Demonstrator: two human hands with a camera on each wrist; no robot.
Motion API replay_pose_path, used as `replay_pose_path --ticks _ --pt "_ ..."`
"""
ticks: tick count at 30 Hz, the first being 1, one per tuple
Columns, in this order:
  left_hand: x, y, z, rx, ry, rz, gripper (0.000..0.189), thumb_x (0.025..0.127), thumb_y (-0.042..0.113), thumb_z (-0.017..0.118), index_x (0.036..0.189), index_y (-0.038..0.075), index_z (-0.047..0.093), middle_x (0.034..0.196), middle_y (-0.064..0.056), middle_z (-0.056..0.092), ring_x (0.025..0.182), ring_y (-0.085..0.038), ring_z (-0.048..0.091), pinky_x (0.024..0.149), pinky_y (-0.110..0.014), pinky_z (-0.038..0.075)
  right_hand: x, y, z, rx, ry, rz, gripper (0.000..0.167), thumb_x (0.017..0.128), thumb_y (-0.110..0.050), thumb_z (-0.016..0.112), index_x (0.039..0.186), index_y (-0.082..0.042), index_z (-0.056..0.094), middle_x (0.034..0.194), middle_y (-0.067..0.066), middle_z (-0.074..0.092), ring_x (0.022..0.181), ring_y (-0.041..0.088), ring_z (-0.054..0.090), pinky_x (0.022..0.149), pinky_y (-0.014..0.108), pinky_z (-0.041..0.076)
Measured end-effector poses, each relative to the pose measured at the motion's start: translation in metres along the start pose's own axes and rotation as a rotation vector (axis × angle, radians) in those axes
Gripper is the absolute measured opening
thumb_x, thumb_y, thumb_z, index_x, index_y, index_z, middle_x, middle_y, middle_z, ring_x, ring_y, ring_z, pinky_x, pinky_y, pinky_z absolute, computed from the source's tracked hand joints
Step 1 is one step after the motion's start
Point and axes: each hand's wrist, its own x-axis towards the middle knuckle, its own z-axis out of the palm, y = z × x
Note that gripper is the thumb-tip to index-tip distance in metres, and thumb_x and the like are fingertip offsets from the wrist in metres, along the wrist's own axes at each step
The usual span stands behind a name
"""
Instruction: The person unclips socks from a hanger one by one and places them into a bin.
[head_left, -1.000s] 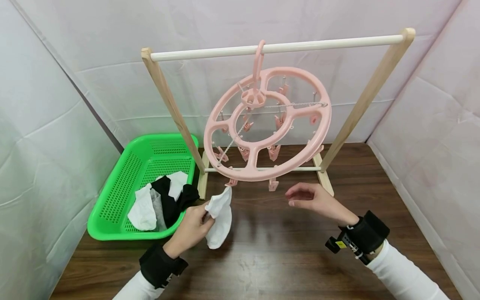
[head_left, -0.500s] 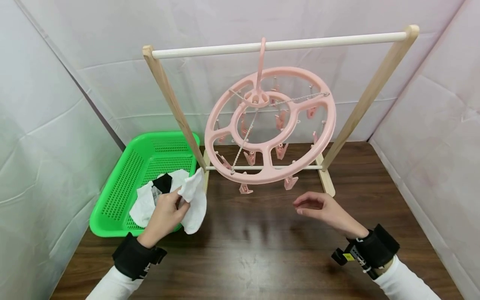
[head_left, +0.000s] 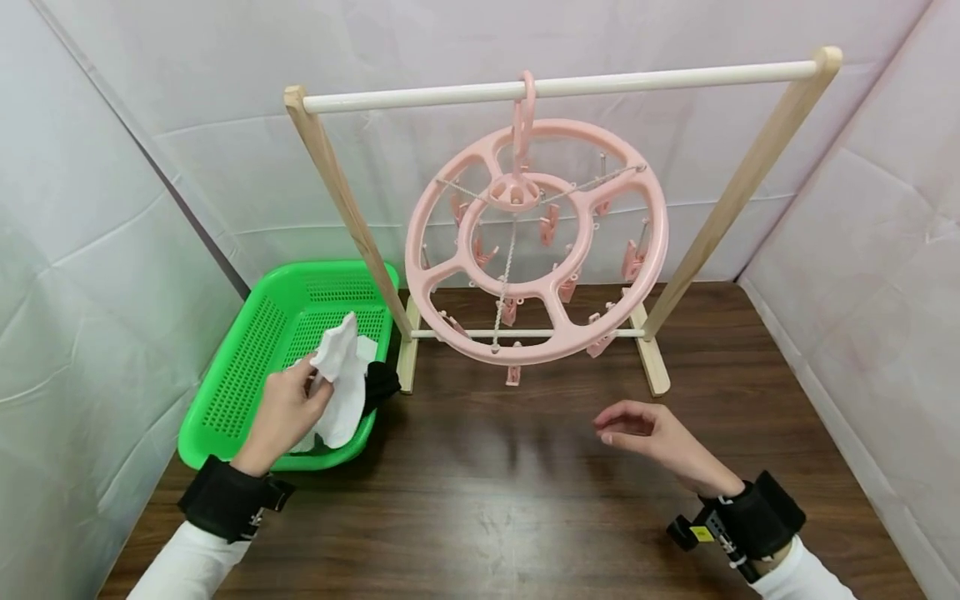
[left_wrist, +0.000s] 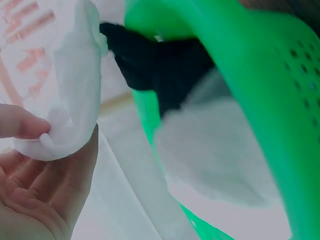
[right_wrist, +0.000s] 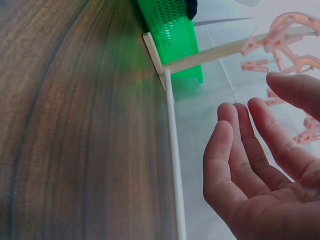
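Note:
My left hand pinches a white sock by its upper end, above the near right part of a green basket. In the left wrist view the sock is between the thumb and fingers. Below it in the basket lie more socks: a black one draped over the right rim, and a white one with some grey beside it. The held sock and hand hide part of the pile. My right hand hovers over the table at the right, fingers loosely bent, holding nothing.
A round pink clip hanger with several dangling clips hangs tilted from the white bar of a wooden rack. The rack's left foot stands close beside the basket. Pale sheets enclose the dark wooden table.
My left hand has carried the white sock leftward, from in front of the hanger to over the basket. The hanger has turned. My right hand has drifted slightly right and down.

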Motion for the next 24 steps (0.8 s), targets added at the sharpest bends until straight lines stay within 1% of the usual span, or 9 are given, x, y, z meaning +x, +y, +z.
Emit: replay_pose_path --ticks 2,4,9,12,16,17,19,21,24 --pt "0.0 -0.007 -0.003 0.013 -0.003 -0.026 0.024 0.082 -0.015 0.061 0.105 -0.009 0.065 0.068 -0.015 0.062 0.054 -0.022 0.059 0.048 -0.032 0.042 -0.002 0.002 0.001 0.006 0.0 0.007 0.031 0.094 -0.012 0.066 0.117 0.008 0.06 0.116 0.032 0.058 0.099 0.023 0.065 0.082 0.038 0.053" --pt "0.0 -0.013 -0.005 0.018 -0.015 -0.051 0.023 0.083 -0.015 0.059 0.104 -0.01 0.064 0.077 -0.021 0.066 0.064 -0.032 0.066 0.052 -0.038 0.049 -0.004 0.003 0.003 0.014 -0.006 0.014 0.032 0.094 -0.012 0.065 0.118 0.008 0.059 0.116 0.032 0.057 0.101 0.025 0.064 0.083 0.039 0.053" --pt "-0.002 -0.031 -0.009 0.052 -0.082 -0.097 0.021 0.087 -0.009 0.057 0.108 -0.008 0.06 0.088 -0.027 0.065 0.067 -0.035 0.064 0.054 -0.042 0.047 -0.006 0.004 0.007 0.012 -0.014 0.022 0.032 0.094 -0.014 0.065 0.117 0.007 0.059 0.116 0.031 0.057 0.103 0.03 0.063 0.084 0.039 0.052" --pt "-0.007 -0.049 -0.006 0.098 -0.109 -0.12 0.023 0.092 0.0 0.059 0.114 -0.005 0.057 0.094 -0.026 0.064 0.072 -0.035 0.063 0.054 -0.042 0.046 -0.007 0.005 0.01 0.018 -0.022 0.035 0.032 0.094 -0.014 0.065 0.117 0.007 0.059 0.116 0.031 0.058 0.103 0.031 0.063 0.083 0.038 0.052" --pt "-0.008 -0.048 -0.012 0.107 -0.103 -0.17 0.031 0.092 0.003 0.061 0.12 -0.008 0.054 0.106 -0.029 0.061 0.086 -0.04 0.063 0.065 -0.045 0.051 -0.01 0.01 0.014 0.042 -0.053 0.035 0.031 0.094 -0.012 0.064 0.117 0.008 0.059 0.116 0.032 0.058 0.104 0.032 0.063 0.084 0.038 0.052" --pt "-0.006 -0.045 -0.014 0.1 -0.098 -0.181 0.032 0.092 0.001 0.061 0.12 -0.009 0.054 0.108 -0.03 0.06 0.087 -0.042 0.063 0.068 -0.048 0.051 -0.01 0.011 0.015 0.048 -0.062 0.031 0.031 0.095 -0.012 0.064 0.117 0.009 0.059 0.116 0.033 0.057 0.104 0.033 0.063 0.084 0.037 0.052" --pt "-0.003 -0.033 -0.021 0.099 -0.082 -0.203 0.031 0.09 -0.003 0.059 0.119 -0.012 0.054 0.111 -0.032 0.059 0.089 -0.045 0.062 0.072 -0.052 0.049 -0.011 0.014 0.016 0.057 -0.071 0.027 0.03 0.095 -0.011 0.063 0.117 0.009 0.059 0.116 0.034 0.057 0.104 0.032 0.063 0.084 0.035 0.052" --pt "-0.001 -0.032 -0.024 0.11 -0.064 -0.208 0.031 0.09 -0.002 0.058 0.119 -0.011 0.055 0.111 -0.032 0.059 0.09 -0.045 0.062 0.072 -0.052 0.049 -0.013 0.016 0.017 0.068 -0.076 0.025 0.03 0.095 -0.01 0.063 0.117 0.01 0.059 0.116 0.035 0.057 0.104 0.031 0.063 0.084 0.035 0.052" --pt "-0.003 -0.04 -0.021 0.137 -0.029 -0.205 0.03 0.093 0.003 0.057 0.121 -0.008 0.056 0.111 -0.028 0.06 0.091 -0.042 0.061 0.066 -0.049 0.047 -0.014 0.019 0.019 0.079 -0.075 0.019 0.03 0.095 -0.009 0.063 0.117 0.01 0.059 0.116 0.035 0.056 0.103 0.03 0.064 0.084 0.036 0.052"
